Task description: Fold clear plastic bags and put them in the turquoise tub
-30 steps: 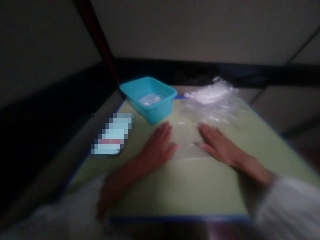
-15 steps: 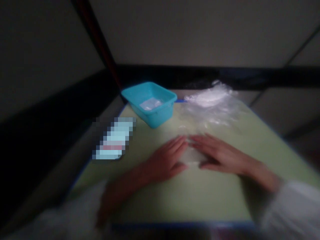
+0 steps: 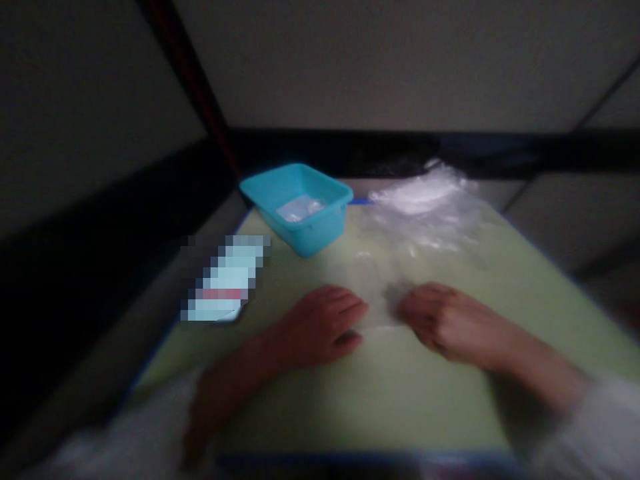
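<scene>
Your left hand (image 3: 325, 327) is just below the centre of the frame, its fingers gently bent and close to one another, the thumb standing apart from them. Your right hand (image 3: 445, 323) is right of centre, its fingers curled inward and blurred; you cannot tell from here whether they pinch anything.

Between your two hands, at the middle of the frame, a clear plastic sheet (image 3: 377, 310) lies flat on the yellow-green table (image 3: 400, 393). Your left fingertips reach over its lower left part and your right fingertips are at its right side; firm contact is hard to make out.

Above your left hand, left of the frame's centre, sits a teal basin (image 3: 325, 230) with pale, shiny plastic (image 3: 300, 209) inside. Right of it, toward the upper right, a crumpled heap of clear plastic (image 3: 425, 193) lies at the table's far end. At the left of the frame, a pixelated pale object (image 3: 225, 280) rests near the table's blue edge.
</scene>
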{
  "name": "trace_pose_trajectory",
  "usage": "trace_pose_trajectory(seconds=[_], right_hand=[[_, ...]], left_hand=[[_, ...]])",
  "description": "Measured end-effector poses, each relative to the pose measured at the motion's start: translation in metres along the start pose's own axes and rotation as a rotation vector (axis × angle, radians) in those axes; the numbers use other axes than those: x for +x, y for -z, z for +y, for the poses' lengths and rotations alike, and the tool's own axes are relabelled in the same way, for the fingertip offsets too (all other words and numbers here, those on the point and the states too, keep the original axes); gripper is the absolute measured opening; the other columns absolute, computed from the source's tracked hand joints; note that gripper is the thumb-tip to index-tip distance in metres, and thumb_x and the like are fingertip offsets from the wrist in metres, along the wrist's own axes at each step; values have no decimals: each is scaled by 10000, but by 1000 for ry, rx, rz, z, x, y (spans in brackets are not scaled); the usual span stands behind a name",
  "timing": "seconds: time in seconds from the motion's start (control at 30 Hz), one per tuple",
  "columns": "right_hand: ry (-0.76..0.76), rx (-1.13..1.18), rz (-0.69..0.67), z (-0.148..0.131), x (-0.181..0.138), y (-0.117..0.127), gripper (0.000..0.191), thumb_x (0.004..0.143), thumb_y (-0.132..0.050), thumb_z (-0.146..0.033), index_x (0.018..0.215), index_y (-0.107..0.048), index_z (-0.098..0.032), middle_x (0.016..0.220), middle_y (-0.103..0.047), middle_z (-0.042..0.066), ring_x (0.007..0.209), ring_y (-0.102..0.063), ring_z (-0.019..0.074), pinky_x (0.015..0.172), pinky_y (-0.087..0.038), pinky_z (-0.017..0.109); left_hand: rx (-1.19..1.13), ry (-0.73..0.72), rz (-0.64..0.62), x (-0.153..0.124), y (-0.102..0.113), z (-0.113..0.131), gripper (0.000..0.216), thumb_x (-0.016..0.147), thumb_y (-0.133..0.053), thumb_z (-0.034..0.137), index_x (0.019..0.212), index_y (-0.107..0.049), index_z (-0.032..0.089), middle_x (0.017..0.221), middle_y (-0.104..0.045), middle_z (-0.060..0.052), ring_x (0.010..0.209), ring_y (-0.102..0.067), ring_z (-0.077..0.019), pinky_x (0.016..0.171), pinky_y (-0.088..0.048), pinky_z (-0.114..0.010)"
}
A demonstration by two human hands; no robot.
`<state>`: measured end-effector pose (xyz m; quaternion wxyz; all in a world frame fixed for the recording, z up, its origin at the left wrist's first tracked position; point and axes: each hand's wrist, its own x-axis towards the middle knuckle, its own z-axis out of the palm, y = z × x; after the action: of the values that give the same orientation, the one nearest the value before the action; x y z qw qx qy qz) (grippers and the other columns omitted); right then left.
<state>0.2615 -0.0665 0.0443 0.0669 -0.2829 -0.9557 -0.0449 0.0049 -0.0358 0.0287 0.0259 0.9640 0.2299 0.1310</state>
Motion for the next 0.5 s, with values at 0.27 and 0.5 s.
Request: trace_pose_trajectory(seconds=[0.27,0.5], right_hand=[[-40,82,30,7,0,2,241,905,-423,-139,990,-647,-165,936,-667,104,920,-600,223,826,-452,385],[-230,460,114,13,3,5,213,918,-410,-216,1027,-589,-181,945,-670,74,829,-632,195,745,-488,331]], left_hand=[[2,9,44,-2,-5,-2,407,850,-509,360,1169,-549,112,1121,-636,-115,1024,-579,-244,924,-439,-378],[-154,73,95,-2,-9,-9,552,722,-651,384,1194,-558,113,1143,-642,-130,1038,-599,-260,931,-467,-392]])
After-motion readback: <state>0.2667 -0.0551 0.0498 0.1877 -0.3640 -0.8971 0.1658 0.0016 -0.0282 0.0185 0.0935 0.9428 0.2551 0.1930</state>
